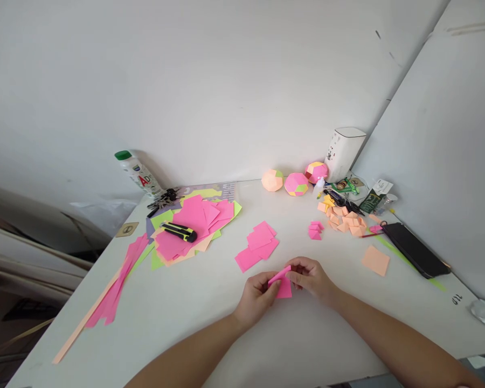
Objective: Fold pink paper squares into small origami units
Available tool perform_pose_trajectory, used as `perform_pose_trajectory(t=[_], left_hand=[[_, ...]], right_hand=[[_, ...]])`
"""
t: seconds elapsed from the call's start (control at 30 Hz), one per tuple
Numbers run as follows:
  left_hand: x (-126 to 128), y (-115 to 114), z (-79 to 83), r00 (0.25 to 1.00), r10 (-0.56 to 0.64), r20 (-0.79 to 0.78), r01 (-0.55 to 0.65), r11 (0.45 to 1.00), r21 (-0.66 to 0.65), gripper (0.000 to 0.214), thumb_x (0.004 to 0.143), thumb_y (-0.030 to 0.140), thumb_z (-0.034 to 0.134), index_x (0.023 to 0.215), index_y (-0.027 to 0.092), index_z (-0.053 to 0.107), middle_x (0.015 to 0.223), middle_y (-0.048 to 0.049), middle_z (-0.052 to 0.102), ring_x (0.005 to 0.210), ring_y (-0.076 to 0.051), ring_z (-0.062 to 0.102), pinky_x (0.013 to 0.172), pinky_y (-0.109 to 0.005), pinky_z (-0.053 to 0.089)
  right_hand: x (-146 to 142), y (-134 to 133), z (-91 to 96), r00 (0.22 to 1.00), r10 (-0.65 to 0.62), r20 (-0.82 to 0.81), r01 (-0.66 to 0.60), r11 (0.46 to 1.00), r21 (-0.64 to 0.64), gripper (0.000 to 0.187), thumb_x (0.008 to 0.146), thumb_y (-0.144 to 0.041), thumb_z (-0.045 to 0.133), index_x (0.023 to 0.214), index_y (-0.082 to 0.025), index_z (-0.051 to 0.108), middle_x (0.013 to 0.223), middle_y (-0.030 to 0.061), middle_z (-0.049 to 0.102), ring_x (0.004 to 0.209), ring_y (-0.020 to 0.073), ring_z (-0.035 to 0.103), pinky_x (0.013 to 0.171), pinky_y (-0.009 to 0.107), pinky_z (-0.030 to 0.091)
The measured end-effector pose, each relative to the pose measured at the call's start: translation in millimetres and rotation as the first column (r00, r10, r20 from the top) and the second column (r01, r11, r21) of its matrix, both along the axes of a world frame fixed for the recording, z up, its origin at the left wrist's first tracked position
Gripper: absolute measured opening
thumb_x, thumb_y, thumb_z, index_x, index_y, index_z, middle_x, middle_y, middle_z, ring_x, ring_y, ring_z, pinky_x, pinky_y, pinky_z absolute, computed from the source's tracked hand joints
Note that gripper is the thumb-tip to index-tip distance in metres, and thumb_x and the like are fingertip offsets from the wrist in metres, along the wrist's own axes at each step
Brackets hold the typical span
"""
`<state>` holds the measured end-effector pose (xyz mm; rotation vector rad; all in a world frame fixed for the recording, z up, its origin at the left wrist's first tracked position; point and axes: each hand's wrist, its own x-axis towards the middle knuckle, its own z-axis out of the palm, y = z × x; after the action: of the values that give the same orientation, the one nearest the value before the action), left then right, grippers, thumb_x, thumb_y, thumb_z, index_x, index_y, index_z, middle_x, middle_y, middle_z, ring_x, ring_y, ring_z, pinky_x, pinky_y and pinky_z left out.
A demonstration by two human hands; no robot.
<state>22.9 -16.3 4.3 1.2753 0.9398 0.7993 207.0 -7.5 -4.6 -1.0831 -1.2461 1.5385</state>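
Note:
Both hands meet over the white table point(210, 318) and pinch one small pink paper square point(283, 284) that is partly folded. My left hand point(257, 295) grips its left side with fingers curled. My right hand point(310, 277) pinches the upper fold from the right. Just beyond them lie a few loose pink squares point(257, 245).
A pile of pink, green and orange sheets point(194, 226) with a yellow-black cutter point(180, 231) sits at the left. Pink strips point(119, 285) lie near the left edge. Three paper balls point(296, 183), folded orange pieces point(345, 220), a phone point(414, 249) and an orange square point(375, 260) sit right.

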Motion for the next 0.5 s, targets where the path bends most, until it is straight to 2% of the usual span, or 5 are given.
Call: perform_pose_trajectory(t=[0.23,0.5], left_hand=[[0.3,-1.4,-1.5,1.0,-0.014,0.003,0.014,1.0,-0.025,0.044,0.082,0.047,0.054,0.109,0.013,0.062,0.053,0.003,0.049,0.04,-0.007,0.04,0.04,-0.019,0.034],[-1.3,-0.7,-0.1,0.998,-0.042,-0.044,0.043,0.999,0.005,0.042,0.084,0.046,0.051,0.107,0.012,0.064,0.05,0.0037,0.048,0.039,-0.007,0.041,0.04,-0.019,0.034]], right_hand=[[-0.7,-1.2,5.6,0.999,0.008,0.048,-0.009,1.0,0.014,0.019,0.074,-0.035,0.07,0.077,-0.017,0.065,0.057,-0.0035,0.052,0.049,0.0089,0.047,0.046,0.022,0.04],[-1.1,-1.5,6.8,0.999,-0.005,0.046,0.005,1.0,0.015,0.019,0.073,-0.034,0.07,0.079,-0.017,0.065,0.059,-0.0034,0.053,0.049,0.0087,0.047,0.046,0.022,0.041]])
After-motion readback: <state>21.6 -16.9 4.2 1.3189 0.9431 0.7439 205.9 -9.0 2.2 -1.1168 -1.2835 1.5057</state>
